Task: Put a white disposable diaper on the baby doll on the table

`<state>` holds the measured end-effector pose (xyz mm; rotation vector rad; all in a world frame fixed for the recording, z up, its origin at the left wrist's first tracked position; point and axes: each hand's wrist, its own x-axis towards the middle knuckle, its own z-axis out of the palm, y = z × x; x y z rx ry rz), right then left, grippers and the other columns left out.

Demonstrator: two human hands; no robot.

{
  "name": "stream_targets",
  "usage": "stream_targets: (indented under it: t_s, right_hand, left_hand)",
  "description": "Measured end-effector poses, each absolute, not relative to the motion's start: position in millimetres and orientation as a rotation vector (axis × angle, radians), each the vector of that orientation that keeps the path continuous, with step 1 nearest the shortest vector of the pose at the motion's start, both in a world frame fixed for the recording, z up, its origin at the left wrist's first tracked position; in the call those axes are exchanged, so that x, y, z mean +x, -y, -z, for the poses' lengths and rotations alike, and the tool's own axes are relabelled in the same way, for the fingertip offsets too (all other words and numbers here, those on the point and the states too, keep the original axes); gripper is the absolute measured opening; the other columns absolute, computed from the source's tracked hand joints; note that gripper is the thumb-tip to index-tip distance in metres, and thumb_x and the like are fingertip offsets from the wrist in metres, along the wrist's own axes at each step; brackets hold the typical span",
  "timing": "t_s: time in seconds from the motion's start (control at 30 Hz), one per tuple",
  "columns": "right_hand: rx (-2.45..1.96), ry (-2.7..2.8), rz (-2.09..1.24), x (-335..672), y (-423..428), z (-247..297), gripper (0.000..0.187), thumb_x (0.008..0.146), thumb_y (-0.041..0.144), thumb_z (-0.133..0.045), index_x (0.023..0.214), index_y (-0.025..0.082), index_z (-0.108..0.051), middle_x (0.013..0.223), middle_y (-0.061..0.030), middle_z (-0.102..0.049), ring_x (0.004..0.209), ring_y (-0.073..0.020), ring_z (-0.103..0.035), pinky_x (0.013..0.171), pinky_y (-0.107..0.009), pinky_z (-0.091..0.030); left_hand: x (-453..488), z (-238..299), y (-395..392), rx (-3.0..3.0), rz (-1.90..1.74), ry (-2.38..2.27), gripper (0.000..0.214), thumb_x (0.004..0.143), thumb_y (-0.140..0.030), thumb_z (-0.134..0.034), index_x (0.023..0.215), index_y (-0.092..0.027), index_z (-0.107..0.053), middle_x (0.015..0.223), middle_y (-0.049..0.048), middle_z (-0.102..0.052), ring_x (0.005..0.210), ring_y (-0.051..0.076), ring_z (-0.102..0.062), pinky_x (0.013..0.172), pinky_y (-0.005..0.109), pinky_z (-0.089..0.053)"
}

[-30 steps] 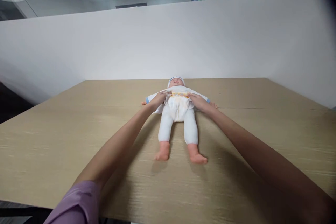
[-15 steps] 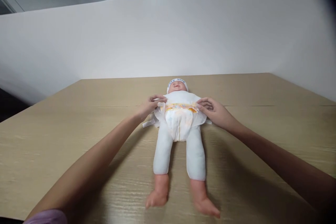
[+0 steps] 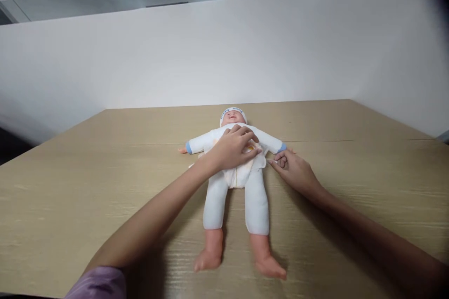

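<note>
A baby doll [image 3: 219, 201] in white clothing lies on its back on the table, head away from me and bare feet toward me. A white diaper [image 3: 234, 178] with a printed waistband is around its hips. My left hand [image 3: 234, 147] rests across the diaper's front, fingers bent and apart, hiding most of the waistband. Beside the doll's hip on the right, my right hand [image 3: 293, 168] pinches a fastening tab of the diaper, its fingers curled. The doll's blue-cuffed sleeve [image 3: 270, 139] reaches out just behind that hand.
The wooden tabletop [image 3: 105, 187] has a seam running across behind the doll. A white partition [image 3: 224, 51] rises along the far edge and continues down the sides. Ceiling lights shine beyond it.
My left hand has moved right, from the diaper's left edge onto its front. My right hand has moved slightly outward and down to the tab. The doll's arms now show outstretched.
</note>
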<state>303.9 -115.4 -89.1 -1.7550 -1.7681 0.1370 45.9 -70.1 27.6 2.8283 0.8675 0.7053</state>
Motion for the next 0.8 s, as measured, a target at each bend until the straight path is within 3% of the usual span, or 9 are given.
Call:
stream_targets:
  t_s: [0.13,0.27,0.43,0.67,0.8]
  right_hand:
    - [-1.844,1.712,-0.289,305.4,113.8,86.2,0.036,0.082,0.061,-0.065,0.082,0.026,-0.057,0.068,0.0011,-0.060,0.065,-0.0214,-0.057,0.063,-0.032,-0.037]
    - [-1.685,1.782,-0.638,309.5,119.5,68.1,0.052,0.083,0.075,-0.058,0.070,0.024,-0.057,0.061,0.0029,-0.051,0.061,-0.0179,-0.048,0.061,-0.031,-0.032]
    - [-1.487,1.634,-0.951,303.0,115.2,25.7,0.052,0.083,0.074,-0.065,0.075,0.022,-0.061,0.071,0.0024,-0.058,0.069,-0.0177,-0.053,0.066,-0.030,-0.038]
    - [-1.450,1.780,-0.889,247.7,75.4,6.5,0.035,0.089,0.053,-0.064,0.073,0.023,-0.058,0.070,0.0019,-0.062,0.066,-0.0167,-0.056,0.061,-0.030,-0.041]
    - [-1.312,1.791,-0.718,236.6,90.8,15.9,0.026,0.093,0.050,-0.068,0.095,0.024,-0.064,0.086,-0.0019,-0.070,0.077,-0.0206,-0.066,0.069,-0.033,-0.053]
  left_hand:
    - [50.9,-20.9,66.2,2.822,-0.610,-0.968,0.027,0.102,-0.045,-0.058,0.112,-0.025,-0.072,0.121,0.0051,-0.071,0.119,0.030,-0.053,0.108,0.048,-0.041]
    - [46.4,-17.7,65.7,2.771,-0.636,-0.990,0.032,0.099,-0.052,-0.060,0.116,-0.028,-0.071,0.126,0.0036,-0.069,0.122,0.031,-0.050,0.111,0.049,-0.039]
    - [46.9,-15.2,65.1,2.707,-0.637,-1.019,0.043,0.090,-0.062,-0.070,0.118,-0.030,-0.071,0.126,0.0042,-0.067,0.125,0.034,-0.048,0.110,0.053,-0.038]
    - [47.9,-15.7,62.1,2.618,-0.623,-1.025,0.039,0.084,-0.054,-0.074,0.110,-0.026,-0.065,0.115,0.0066,-0.067,0.121,0.036,-0.049,0.105,0.055,-0.039]
    - [34.9,-22.9,57.3,2.466,-0.537,-0.911,0.055,0.080,-0.055,-0.080,0.126,-0.029,-0.062,0.129,0.0072,-0.065,0.133,0.038,-0.045,0.110,0.056,-0.039]
